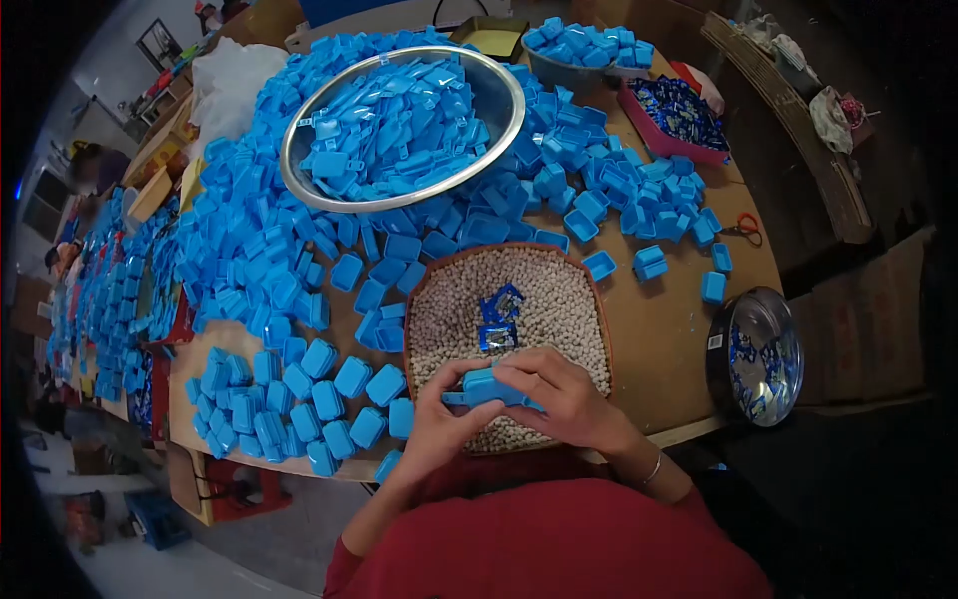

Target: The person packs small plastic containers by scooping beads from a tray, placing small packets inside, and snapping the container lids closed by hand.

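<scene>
Both hands hold a small blue plastic box (485,383) over the front of a shallow tray (409,329). My left hand (447,417) grips the box's left end, fingers closed round it. My right hand (561,395) covers its right side, with the fingers bent over the top. Part of the box is hidden by my fingers, so I cannot tell whether its lid is fully down. Small pale round beads (454,299) fill the tray. On them, just beyond my hands, lie a few shiny blue packets (498,337).
Closed blue boxes (352,376) cluster at the front left. A steel basin (299,180) of blue lids sits on piled open box halves (249,240). At right are orange-handled scissors (746,230), a pink bin (689,148) of packets and a round metal tin (717,374).
</scene>
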Demonstrator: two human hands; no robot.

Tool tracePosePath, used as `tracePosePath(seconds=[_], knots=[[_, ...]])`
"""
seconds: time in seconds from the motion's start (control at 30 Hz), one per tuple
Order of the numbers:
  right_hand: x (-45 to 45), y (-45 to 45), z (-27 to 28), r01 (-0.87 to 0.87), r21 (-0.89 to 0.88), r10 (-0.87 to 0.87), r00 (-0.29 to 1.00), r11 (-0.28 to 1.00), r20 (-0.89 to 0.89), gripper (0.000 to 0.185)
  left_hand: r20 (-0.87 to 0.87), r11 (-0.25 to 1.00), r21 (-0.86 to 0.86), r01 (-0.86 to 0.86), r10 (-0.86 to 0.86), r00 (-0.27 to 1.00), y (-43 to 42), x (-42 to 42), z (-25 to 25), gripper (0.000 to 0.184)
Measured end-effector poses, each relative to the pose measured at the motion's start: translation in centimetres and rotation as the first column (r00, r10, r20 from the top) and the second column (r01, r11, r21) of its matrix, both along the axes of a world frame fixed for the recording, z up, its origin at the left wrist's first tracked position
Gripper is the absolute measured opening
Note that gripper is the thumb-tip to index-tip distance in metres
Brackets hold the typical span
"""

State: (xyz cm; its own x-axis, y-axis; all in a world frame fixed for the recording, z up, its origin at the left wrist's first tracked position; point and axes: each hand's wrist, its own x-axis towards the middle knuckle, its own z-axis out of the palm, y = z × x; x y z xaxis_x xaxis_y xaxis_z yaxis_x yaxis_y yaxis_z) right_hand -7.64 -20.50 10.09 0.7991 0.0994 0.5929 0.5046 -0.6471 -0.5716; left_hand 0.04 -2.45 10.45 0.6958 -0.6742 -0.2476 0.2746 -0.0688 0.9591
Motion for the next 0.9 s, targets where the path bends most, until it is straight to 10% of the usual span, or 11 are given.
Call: tracePosePath(seconds=[0.3, 0.57, 0.67, 0.77, 0.9], knots=[[-0.1, -2.8, -1.6, 0.227, 0.374, -0.149, 0.963, 0.899, -0.225, 0.047, -0.243, 0.99, -0.135, 0.035, -0.067, 0.968, -0.1, 1.7, -4.6, 0.053], [-0.6, -4.3, -5.3, 0.245, -0.14, -0.278, 0.739, 0.959, -0.614, 0.047, -0.279, 0.984, -0.175, -0.021, -0.029, 0.96, 0.7, 1.7, -5.5, 0.041], [-0.7, -3.4, -3.9, 0.269, -0.227, -0.328, 0.899, 0.936, -0.291, 0.051, -0.318, 0.992, -0.103, -0.07, 0.034, 0.948, 0.1, 1.4, -4.2, 0.027], [-0.6, -2.0, -2.2, 0.128, 0.176, -0.031, 0.882, 0.976, -0.471, 0.056, -0.471, 0.966, -0.208, -0.152, 0.038, 0.882, -0.6, 1.1, -5.5, 0.025], [0.4, -0.5, -3.0, 0.071, 0.291, 0.052, 0.917, 0.954, -0.396, 0.057, -0.605, 0.926, -0.337, -0.169, -0.075, 0.793, -1.8, 0.2, -6.6, 0.022]])
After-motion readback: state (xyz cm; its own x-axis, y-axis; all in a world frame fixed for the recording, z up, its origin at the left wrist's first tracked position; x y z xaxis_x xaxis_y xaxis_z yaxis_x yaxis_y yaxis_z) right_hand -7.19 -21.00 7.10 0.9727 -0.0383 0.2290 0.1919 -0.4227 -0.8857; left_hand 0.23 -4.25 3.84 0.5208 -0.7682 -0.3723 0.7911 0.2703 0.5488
